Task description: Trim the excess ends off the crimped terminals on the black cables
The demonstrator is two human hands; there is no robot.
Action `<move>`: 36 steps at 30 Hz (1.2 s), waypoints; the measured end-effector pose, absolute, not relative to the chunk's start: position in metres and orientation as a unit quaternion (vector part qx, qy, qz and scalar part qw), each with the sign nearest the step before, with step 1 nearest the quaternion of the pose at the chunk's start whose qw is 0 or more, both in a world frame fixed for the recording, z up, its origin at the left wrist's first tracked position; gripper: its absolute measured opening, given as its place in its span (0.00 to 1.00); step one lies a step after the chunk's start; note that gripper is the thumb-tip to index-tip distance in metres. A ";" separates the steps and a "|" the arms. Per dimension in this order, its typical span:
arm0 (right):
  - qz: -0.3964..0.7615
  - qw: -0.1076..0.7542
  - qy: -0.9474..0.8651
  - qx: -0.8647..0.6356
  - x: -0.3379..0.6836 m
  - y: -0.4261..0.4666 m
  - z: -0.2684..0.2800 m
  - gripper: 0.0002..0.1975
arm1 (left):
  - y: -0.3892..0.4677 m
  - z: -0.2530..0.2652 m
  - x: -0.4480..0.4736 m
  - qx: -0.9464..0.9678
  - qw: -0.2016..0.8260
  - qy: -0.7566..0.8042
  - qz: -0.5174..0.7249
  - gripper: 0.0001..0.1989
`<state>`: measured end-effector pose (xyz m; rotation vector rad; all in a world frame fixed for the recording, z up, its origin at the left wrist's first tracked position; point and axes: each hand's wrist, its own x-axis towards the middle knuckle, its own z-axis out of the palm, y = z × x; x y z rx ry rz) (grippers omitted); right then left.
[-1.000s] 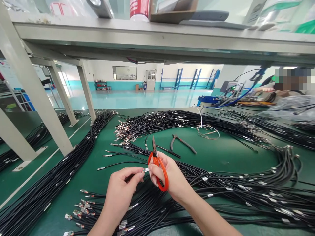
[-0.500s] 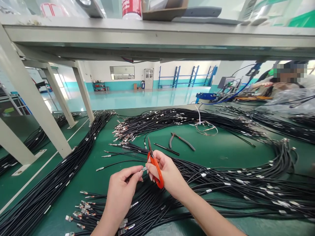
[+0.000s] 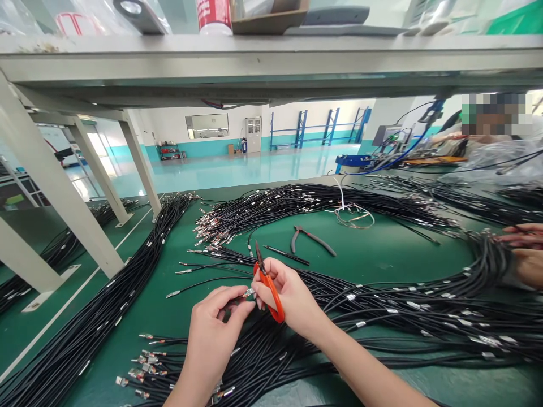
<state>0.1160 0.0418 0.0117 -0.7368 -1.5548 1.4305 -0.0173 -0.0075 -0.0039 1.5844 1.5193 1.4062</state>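
Observation:
Between my left thumb and fingers, my left hand (image 3: 218, 325) pinches a black cable close to its end. The small metal connector (image 3: 248, 292) on that end pokes out toward my right fingertips, which meet it. My right hand (image 3: 288, 297) keeps orange-handled scissors (image 3: 278, 305) in its grip, blades pointing up and away; the fingers partly hide the handles. Beneath both hands spreads a bundle of black cables (image 3: 271, 350) with white labels, its connector ends fanning out at the lower left. Loose cable ends (image 3: 173, 294) lie just beyond my left hand.
Cutting pliers (image 3: 314, 240) and a black pen-like tool (image 3: 286, 255) lie past my hands. A second bundle (image 3: 280, 206) curves behind them, and another (image 3: 139, 271) runs along the left. Shelf legs (image 3: 80, 198) stand at left. A co-worker's hands (image 3: 526, 249) touch the cables at right.
A co-worker's hands have come in at the right edge onto the cable bundle. My left fingers have shifted slightly on the cable; my right hand keeps the scissors. The view has tilted a little.

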 end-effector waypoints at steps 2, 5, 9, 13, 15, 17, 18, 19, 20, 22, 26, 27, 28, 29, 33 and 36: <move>0.568 0.435 -0.636 -0.288 0.117 0.041 0.010 0.12 | -0.008 -0.005 -0.018 0.617 0.211 0.559 0.512 0.05; 0.557 0.424 -0.657 -0.281 0.117 0.039 0.008 0.11 | -0.008 -0.005 -0.019 0.645 0.141 0.556 0.504 0.03; 0.546 0.425 -0.665 -0.281 0.117 0.038 0.007 0.10 | -0.009 -0.004 -0.020 0.659 0.141 0.536 0.509 0.05; 0.548 0.433 -0.658 -0.282 0.117 0.040 0.008 0.10 | -0.009 -0.001 -0.019 0.642 0.193 0.542 0.506 0.06; 0.553 0.432 -0.652 -0.288 0.118 0.040 0.008 0.10 | -0.009 -0.001 -0.019 0.630 0.225 0.544 0.507 0.07; 0.556 0.430 -0.649 -0.290 0.118 0.041 0.007 0.10 | -0.008 -0.003 -0.019 0.620 0.263 0.543 0.502 0.08; 0.557 0.431 -0.648 -0.289 0.118 0.042 0.007 0.10 | -0.007 -0.004 -0.020 0.614 0.286 0.541 0.499 0.08; 0.558 0.433 -0.647 -0.288 0.118 0.043 0.007 0.10 | -0.006 -0.004 -0.020 0.604 0.308 0.540 0.498 0.09; 0.558 0.437 -0.645 -0.287 0.119 0.043 0.007 0.10 | -0.005 -0.005 -0.021 0.593 0.326 0.543 0.497 0.09; 0.556 0.445 -0.641 -0.287 0.119 0.044 0.007 0.10 | -0.004 -0.005 -0.022 0.576 0.336 0.559 0.492 0.09; 0.557 0.452 -0.636 -0.285 0.121 0.045 0.007 0.09 | -0.005 -0.003 -0.023 0.566 0.339 0.584 0.473 0.07; 0.560 0.451 -0.634 -0.284 0.121 0.045 0.007 0.09 | -0.005 -0.003 -0.023 0.562 0.348 0.580 0.476 0.07; 0.563 0.451 -0.632 -0.283 0.121 0.045 0.007 0.09 | -0.005 -0.003 -0.023 0.558 0.357 0.575 0.481 0.06; 0.565 0.451 -0.631 -0.281 0.121 0.045 0.007 0.09 | -0.005 -0.002 -0.023 0.552 0.363 0.571 0.487 0.06; 0.576 0.448 -0.625 -0.279 0.121 0.044 0.008 0.10 | -0.004 -0.002 -0.022 0.528 0.389 0.566 0.500 0.07; 0.582 0.443 -0.621 -0.281 0.122 0.044 0.009 0.10 | -0.003 -0.003 -0.022 0.515 0.403 0.559 0.510 0.11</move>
